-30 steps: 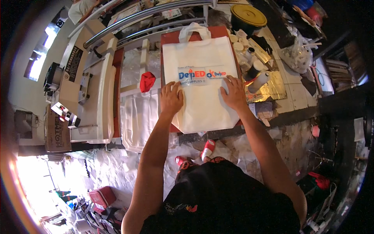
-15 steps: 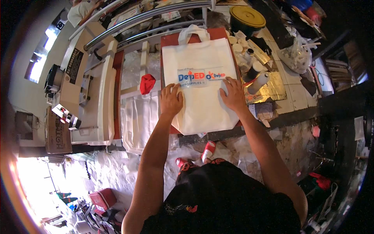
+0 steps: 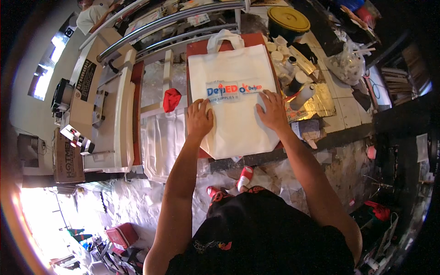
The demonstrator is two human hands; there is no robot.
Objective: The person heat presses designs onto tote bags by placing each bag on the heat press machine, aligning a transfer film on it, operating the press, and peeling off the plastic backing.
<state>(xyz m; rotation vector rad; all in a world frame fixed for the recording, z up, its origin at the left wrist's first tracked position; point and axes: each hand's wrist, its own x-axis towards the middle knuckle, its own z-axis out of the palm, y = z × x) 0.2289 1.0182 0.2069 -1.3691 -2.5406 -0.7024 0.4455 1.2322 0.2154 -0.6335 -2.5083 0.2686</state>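
Note:
A white tote bag point(image 3: 229, 128) with a blue and red printed design lies on a red board point(image 3: 197, 48), its handle loop at the far end. A thin translucent piece point(image 3: 222, 99) seems to cover the left part of the print. My left hand point(image 3: 200, 119) lies on the bag's left side, fingers extended just below the print. My right hand point(image 3: 270, 113) rests on the right side, fingers spread beside the print's right end. A crumpled red cloth point(image 3: 172, 100) is left of my left hand.
Steel rails point(image 3: 174, 19) span the back; a white machine point(image 3: 91, 73) stands left. Right are bottles and jars point(image 3: 300, 82), a gold sheet point(image 3: 323, 107), a dark bucket with yellow lid point(image 3: 288, 20) and a plastic bag point(image 3: 348, 64). Another person point(image 3: 89, 18) is at top left.
The bag and both hands appear slightly further left and lower in the picture, along with a small shift of the whole view. The hands keep much the same pose on the bag.

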